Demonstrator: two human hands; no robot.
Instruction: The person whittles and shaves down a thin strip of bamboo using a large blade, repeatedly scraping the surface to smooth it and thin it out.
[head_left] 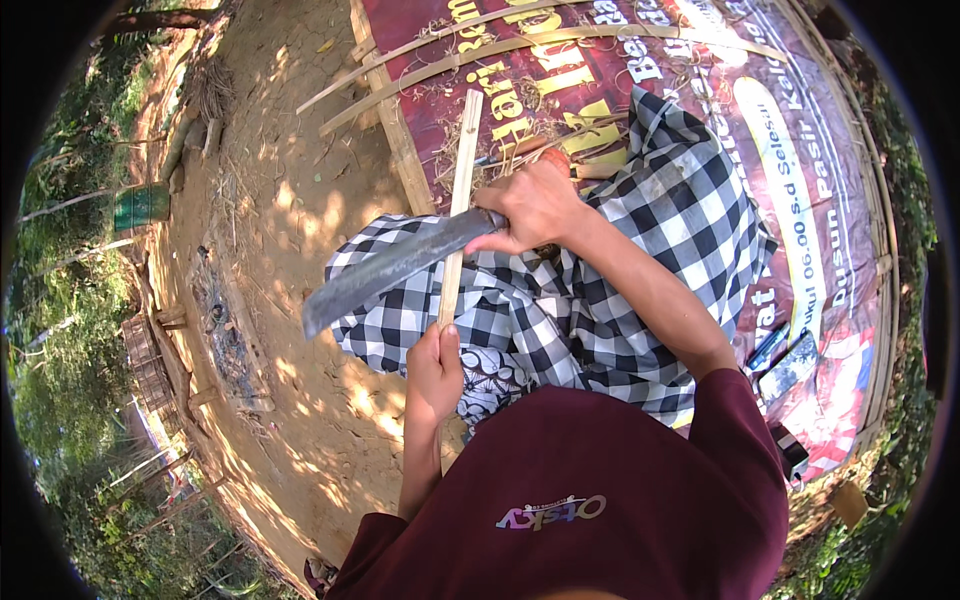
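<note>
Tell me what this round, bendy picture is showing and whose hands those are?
A camera worn on a person's head looks down, and its wide lens bends the edges. Those are the person's own hands. The right hand grips the handle of a big knife, its blade lying across a long bamboo strip. The left hand holds that strip lower down. A black-and-white checked cloth covers the lap. Beneath is a printed banner with more bamboo strips on it, beside bare dirt ground.

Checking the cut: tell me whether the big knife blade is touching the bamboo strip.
Touching. The head view shows the blade, gripped by the right hand, lying across the bamboo strip with no gap, while the left hand grips the strip below.
</note>
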